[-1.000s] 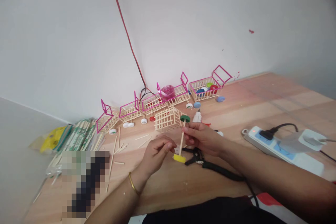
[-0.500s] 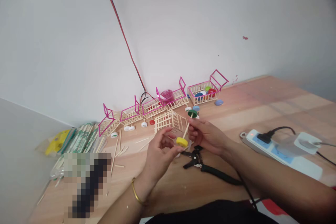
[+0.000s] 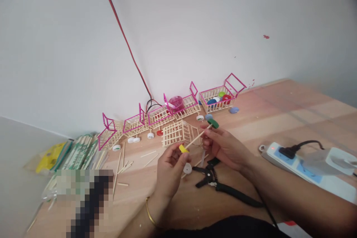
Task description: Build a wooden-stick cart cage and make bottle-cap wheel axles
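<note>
A thin wooden stick [image 3: 196,138] joins a yellow bottle cap [image 3: 183,149] at its lower left end to a green bottle cap [image 3: 213,123] at its upper right end. The fingers of my left hand [image 3: 173,169] pinch the yellow cap. With thumb and fingertips, my right hand [image 3: 224,147] grips the stick close to the green cap. Just below lie a white cap [image 3: 187,168] and dark-handled cutters [image 3: 210,176] with their jaws apart. A bare stick frame [image 3: 174,134] rests on the table behind my hands.
Several small stick carts with magenta rims, one the cart full of caps [image 3: 217,98], line the wall. A pink cup [image 3: 177,104] stands among them. Bagged sticks [image 3: 80,152] lie left; a power strip [image 3: 290,161] with plugs sits right. Loose sticks [image 3: 125,167] are scattered on the table.
My left hand has closed on the yellow cap, which it held more loosely before. The stick has tilted flatter, and the green cap has swung right. The view has shifted slightly.
</note>
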{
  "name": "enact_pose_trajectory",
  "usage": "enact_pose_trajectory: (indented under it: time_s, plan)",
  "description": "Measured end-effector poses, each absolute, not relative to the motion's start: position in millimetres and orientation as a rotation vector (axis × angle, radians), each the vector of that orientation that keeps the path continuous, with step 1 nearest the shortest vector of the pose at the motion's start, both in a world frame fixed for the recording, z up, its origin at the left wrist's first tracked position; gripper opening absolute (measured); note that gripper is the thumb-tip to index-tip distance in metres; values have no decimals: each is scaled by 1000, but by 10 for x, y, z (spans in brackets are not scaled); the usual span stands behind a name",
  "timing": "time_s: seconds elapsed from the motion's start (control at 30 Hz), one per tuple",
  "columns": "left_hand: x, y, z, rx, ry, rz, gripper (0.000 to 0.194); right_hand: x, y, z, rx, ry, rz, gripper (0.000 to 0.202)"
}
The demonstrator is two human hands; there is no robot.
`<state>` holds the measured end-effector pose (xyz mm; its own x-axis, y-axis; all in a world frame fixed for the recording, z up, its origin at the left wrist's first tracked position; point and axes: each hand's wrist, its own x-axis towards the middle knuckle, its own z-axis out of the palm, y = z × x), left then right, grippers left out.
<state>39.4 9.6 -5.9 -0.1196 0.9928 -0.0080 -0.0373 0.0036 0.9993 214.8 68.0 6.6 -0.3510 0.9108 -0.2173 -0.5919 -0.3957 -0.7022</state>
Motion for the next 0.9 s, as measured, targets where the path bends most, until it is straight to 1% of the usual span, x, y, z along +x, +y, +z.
enact_pose_trajectory:
  time_s: [0.1,0.2,0.4,0.6,0.67,0.8,0.83,0.9]
  plan:
    - [378,135,-82,880,1177,1357,34,2187,718,102,-726,-670,1812,30]
    - [366,157,-92,782,1134,1378,36,2226,743,127,-744,-714,1718,32]
    - [371,153,-86,779,1127,1400,38,2238,733,82,-806,-832,1599,24]
    - [367,133,-96,876,1159,1370,41,2258,735,48,-829,-961,1508,24]
    - [370,135,-89,859,1111,1371,41,2266,726,60,-795,-988,1509,28]
    - [392,142,-45,740,960,1349,39,2261,679,89,-761,-1074,1591,49]
    - [399,142,-34,719,936,1336,38,2256,665,93,-763,-1130,1598,49]
    - [413,136,-20,699,907,1314,37,2244,636,102,-787,-1263,1574,42]
